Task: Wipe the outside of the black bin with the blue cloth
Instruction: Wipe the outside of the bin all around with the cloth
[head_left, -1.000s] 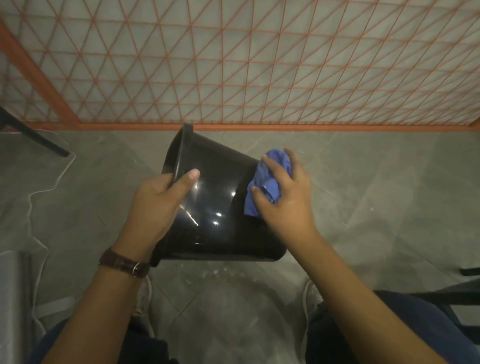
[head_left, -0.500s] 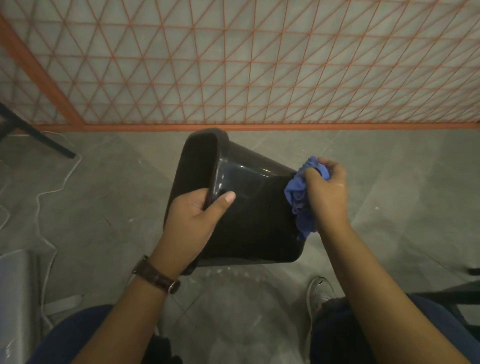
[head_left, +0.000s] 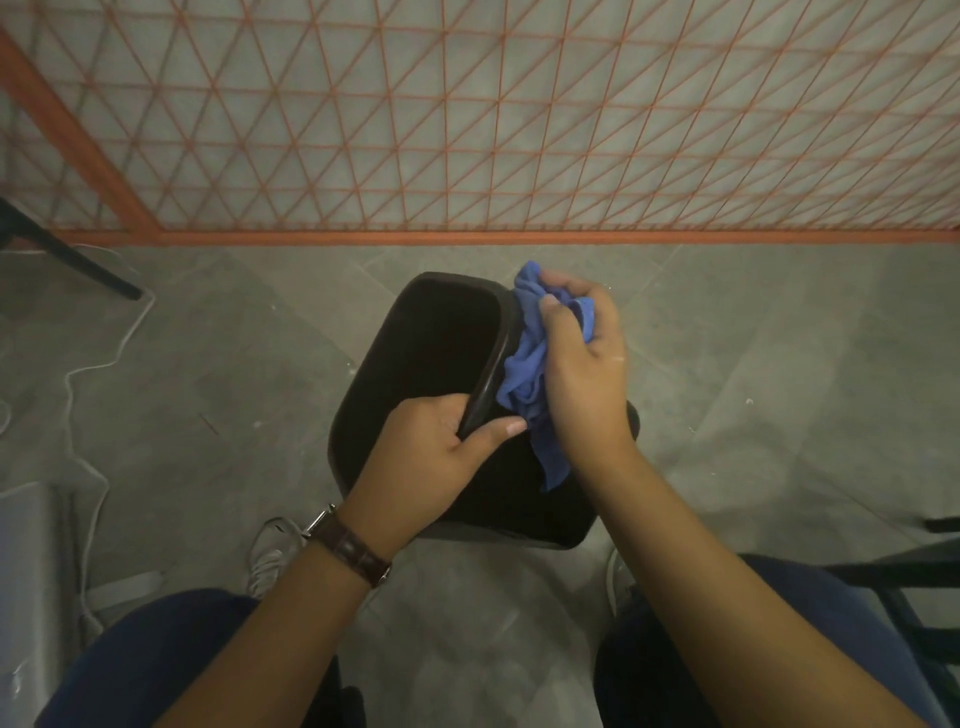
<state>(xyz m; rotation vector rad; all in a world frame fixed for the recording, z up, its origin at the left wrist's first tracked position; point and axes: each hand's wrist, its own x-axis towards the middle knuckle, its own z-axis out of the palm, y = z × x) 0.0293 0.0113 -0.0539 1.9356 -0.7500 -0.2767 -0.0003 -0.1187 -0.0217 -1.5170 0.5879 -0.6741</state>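
Bin: the glossy black plastic bin (head_left: 426, 364) is sitting mid-frame over the grey tiled floor (head_left: 753, 364), tipped so its mouth is facing up-left and its right wall is facing the cloth.
Left hand: the left hand (head_left: 431, 452) is gripping the near rim, thumb outside and fingers curled inside, probably bracing the bin against wiping pressure.
Right hand: the right hand (head_left: 587, 374) is bunching the crumpled blue cloth (head_left: 522, 374), fingers curled round it, pressing it to the outer wall just under the rim.
Room: the orange mesh fence (head_left: 467, 130) is standing well beyond. Open floor at right is leaving sweep room. The left thumb tip is almost touching the cloth.
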